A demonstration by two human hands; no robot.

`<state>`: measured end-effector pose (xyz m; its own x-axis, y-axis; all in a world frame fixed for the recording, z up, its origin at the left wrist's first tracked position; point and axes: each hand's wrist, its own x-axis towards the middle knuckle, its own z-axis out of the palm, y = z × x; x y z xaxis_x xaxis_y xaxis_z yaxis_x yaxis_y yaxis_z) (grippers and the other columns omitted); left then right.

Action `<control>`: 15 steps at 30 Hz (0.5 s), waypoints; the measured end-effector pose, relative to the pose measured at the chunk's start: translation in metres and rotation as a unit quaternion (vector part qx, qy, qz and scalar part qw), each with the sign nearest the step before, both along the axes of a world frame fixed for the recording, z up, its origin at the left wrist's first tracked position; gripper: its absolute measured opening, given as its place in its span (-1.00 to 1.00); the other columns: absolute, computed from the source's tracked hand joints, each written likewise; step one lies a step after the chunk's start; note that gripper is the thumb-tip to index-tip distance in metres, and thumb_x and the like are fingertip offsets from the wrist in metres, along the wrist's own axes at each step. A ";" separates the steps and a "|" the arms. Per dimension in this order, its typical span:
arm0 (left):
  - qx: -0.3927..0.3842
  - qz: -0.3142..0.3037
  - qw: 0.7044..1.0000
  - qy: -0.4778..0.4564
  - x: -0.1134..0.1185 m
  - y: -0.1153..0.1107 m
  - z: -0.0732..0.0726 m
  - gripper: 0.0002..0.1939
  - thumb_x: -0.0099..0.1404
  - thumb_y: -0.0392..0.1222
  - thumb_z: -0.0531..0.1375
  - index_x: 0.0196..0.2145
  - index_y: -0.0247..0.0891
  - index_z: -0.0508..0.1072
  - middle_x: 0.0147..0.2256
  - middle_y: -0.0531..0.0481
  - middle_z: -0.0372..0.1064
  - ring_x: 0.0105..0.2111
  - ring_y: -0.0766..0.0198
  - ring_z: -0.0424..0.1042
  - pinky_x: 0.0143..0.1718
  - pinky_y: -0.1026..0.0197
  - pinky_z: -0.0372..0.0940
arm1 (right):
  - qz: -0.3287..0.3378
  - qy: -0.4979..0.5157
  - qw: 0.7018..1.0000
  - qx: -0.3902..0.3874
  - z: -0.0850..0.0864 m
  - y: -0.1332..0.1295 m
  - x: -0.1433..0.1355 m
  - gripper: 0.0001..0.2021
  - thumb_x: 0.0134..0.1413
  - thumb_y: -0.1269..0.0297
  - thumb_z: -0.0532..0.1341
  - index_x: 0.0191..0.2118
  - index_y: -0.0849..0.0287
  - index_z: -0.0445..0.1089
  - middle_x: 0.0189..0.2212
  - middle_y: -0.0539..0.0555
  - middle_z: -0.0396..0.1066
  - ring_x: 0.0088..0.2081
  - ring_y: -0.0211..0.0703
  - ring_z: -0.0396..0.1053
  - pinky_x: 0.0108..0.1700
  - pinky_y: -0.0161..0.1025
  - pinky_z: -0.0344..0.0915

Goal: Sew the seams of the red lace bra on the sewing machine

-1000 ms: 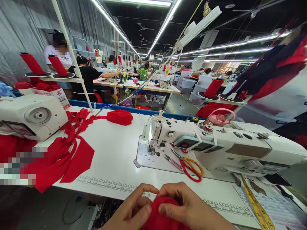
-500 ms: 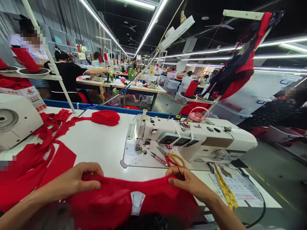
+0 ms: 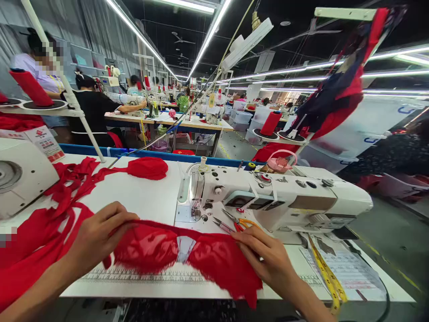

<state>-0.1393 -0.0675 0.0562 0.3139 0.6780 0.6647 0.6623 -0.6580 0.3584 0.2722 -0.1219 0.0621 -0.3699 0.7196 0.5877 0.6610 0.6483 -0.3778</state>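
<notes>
A red bra piece with two cups and a small white centre panel is spread over the table's front edge. My left hand pinches its left end between thumb and fingers. At the other end, my right hand has its fingers closed on the right cup's upper edge. Just beyond the cloth stands a white sewing machine, its needle area lit. Orange-handled scissors and small thread snips lie on the machine bed, close to my right hand.
Red fabric pieces heap on the left beside another machine. A red pouch-like piece lies farther back. A printed ruler strip runs along the front edge. On the right hang a yellow tape measure and papers. Co-workers sit beyond.
The bra piece has moved from being held up near my body to lying flatter on the table, its cups now showing. Both hands have kept hold, with the fingers turned more downward.
</notes>
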 end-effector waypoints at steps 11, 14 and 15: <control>0.129 -0.022 0.964 0.231 -0.008 -0.072 -0.088 -0.64 0.46 -0.44 0.01 0.04 -0.22 0.50 -0.20 -0.06 0.50 -0.19 0.20 0.49 -0.05 0.08 0.35 | 0.020 -0.299 0.947 0.118 -0.067 -0.040 0.014 -0.59 0.23 0.58 -0.03 0.05 0.25 0.44 -0.19 0.17 0.54 -0.11 -0.12 0.46 -0.31 -0.33 0.41; 0.113 -0.020 0.980 0.164 0.018 -0.088 -0.102 -0.73 0.43 -0.33 0.16 0.04 -0.28 0.50 -0.12 -0.14 0.51 -0.11 0.13 0.48 -0.01 0.06 0.33 | 0.018 -0.282 0.955 0.087 -0.078 -0.050 0.010 -0.63 0.20 0.57 0.04 0.04 0.26 0.43 -0.13 0.20 0.53 -0.04 -0.07 0.44 -0.30 -0.31 0.42; 0.115 -0.025 0.982 0.146 0.033 -0.093 -0.102 -0.74 0.40 -0.31 0.21 0.03 -0.31 0.50 -0.11 -0.15 0.51 -0.09 0.11 0.47 -0.01 0.06 0.33 | 0.012 -0.273 0.959 0.080 -0.078 -0.052 0.009 -0.64 0.20 0.56 0.05 0.04 0.25 0.43 -0.12 0.20 0.52 -0.04 -0.07 0.44 -0.32 -0.32 0.40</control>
